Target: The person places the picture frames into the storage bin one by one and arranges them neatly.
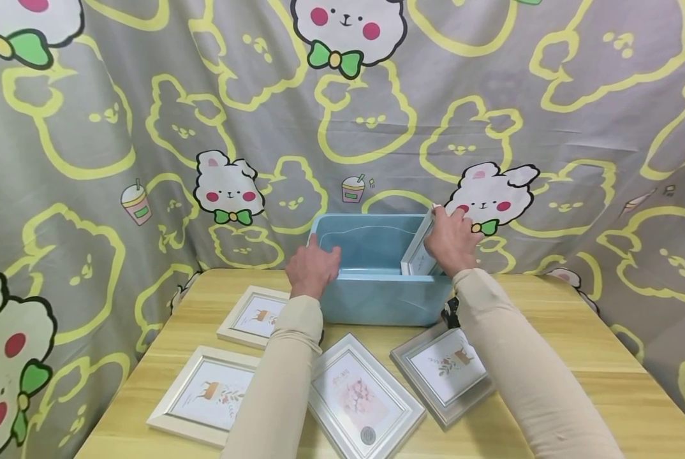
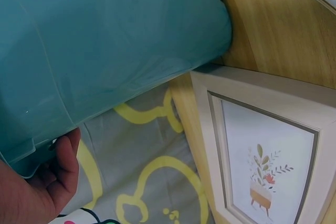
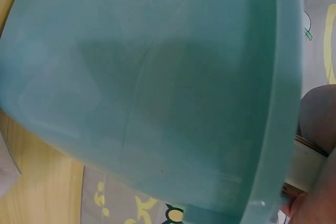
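A blue plastic bin point(image 1: 383, 303) stands at the back of the table. My left hand point(image 1: 312, 266) grips its left rim, and in the left wrist view the fingers point(image 2: 67, 163) curl under the edge. At the right end, my right hand point(image 1: 453, 239) holds a light picture frame point(image 1: 417, 255) by its upper edge. That frame leans steeply inside the bin, its lower part behind the front wall. In the right wrist view the bin's side point(image 3: 157, 77) covers most of the frame, leaving a strip point(image 3: 304, 163) beside the fingers.
On the table point(image 1: 549, 331) lie a cream picture frame point(image 1: 256, 315) left of the bin, another cream one point(image 1: 205, 389) nearer, a silver one with pink flowers point(image 1: 360, 401) in front, and a silver one point(image 1: 446, 366) by the right forearm. A patterned curtain point(image 1: 377, 115) hangs behind.
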Available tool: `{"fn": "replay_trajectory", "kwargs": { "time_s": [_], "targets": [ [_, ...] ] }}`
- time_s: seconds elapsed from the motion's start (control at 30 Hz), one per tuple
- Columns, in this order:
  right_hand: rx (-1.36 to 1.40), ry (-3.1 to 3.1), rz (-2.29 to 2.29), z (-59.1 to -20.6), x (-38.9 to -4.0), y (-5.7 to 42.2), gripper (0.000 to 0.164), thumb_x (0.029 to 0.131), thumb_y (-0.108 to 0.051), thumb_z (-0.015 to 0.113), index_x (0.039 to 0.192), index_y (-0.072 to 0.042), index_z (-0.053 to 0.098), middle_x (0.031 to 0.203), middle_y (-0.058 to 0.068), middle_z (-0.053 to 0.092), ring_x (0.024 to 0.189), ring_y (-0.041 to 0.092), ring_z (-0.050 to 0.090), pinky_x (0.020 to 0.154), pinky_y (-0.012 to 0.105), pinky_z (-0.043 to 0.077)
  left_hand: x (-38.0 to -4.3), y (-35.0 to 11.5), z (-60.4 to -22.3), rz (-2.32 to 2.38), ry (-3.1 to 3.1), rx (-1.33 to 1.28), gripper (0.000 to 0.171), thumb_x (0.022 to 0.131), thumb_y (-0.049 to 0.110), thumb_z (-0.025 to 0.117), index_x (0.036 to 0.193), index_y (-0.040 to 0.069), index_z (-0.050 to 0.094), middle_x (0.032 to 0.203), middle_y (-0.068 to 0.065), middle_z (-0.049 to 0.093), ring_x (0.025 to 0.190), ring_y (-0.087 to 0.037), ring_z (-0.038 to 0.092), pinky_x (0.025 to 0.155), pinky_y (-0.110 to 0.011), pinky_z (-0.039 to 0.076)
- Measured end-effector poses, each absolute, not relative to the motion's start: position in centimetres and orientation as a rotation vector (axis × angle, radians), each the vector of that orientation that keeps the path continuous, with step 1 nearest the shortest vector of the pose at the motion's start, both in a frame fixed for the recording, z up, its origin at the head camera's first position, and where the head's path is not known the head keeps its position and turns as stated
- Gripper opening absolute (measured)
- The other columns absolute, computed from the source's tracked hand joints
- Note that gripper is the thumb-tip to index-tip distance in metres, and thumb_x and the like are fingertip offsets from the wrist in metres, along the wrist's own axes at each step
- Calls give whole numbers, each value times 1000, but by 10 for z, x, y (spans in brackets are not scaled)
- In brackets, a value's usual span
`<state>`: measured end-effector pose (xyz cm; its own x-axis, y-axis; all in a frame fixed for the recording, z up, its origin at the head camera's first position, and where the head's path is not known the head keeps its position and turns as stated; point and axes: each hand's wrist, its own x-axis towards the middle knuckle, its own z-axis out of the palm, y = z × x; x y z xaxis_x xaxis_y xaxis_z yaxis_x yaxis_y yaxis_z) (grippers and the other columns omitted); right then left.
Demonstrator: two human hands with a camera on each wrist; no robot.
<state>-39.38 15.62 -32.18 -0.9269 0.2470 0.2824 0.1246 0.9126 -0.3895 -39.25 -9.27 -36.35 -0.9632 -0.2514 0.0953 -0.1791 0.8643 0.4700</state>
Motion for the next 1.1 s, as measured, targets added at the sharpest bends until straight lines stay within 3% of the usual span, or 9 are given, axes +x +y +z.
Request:
{"fn": "replay_trajectory", "kwargs": {
  "time_s": [0.33, 0.53, 0.67, 1.1],
  "targets": [
    [-247, -2703, 436, -336, -398, 154, 51, 82, -12, 62, 131, -6, 48, 119, 31, 45, 108, 54, 44, 89, 80, 28, -391, -93, -365, -718, -2878, 342, 74, 88, 60, 39, 150, 21, 33, 133, -19, 55, 116, -39, 57, 94, -52, 46],
    [-223, -2688, 438, -342, -399, 154, 47, 83, -11, 62, 128, -4, 48, 115, 27, 43, 106, 46, 42, 84, 68, 43, -391, -92, -364, -718, -2866, 329, 73, 88, 59, 40, 150, 20, 34, 131, -20, 56, 114, -40, 58, 93, -53, 46],
    [-192, -2708, 404, -345, -400, 155, 43, 85, -10, 58, 126, -2, 48, 116, 28, 42, 107, 46, 42, 81, 64, 46, -392, -91, -364, -721, -2861, 334, 72, 88, 58, 42, 149, 20, 35, 131, -20, 57, 114, -40, 58, 93, -53, 47],
    [-177, -2817, 326, -344, -399, 156, 51, 87, -17, 59, 134, -3, 45, 120, 26, 46, 102, 45, 49, 84, 61, 47, -393, -91, -365, -692, -2864, 343, 73, 87, 60, 39, 149, 21, 35, 130, -19, 57, 114, -40, 58, 92, -52, 47]
  ]
}}
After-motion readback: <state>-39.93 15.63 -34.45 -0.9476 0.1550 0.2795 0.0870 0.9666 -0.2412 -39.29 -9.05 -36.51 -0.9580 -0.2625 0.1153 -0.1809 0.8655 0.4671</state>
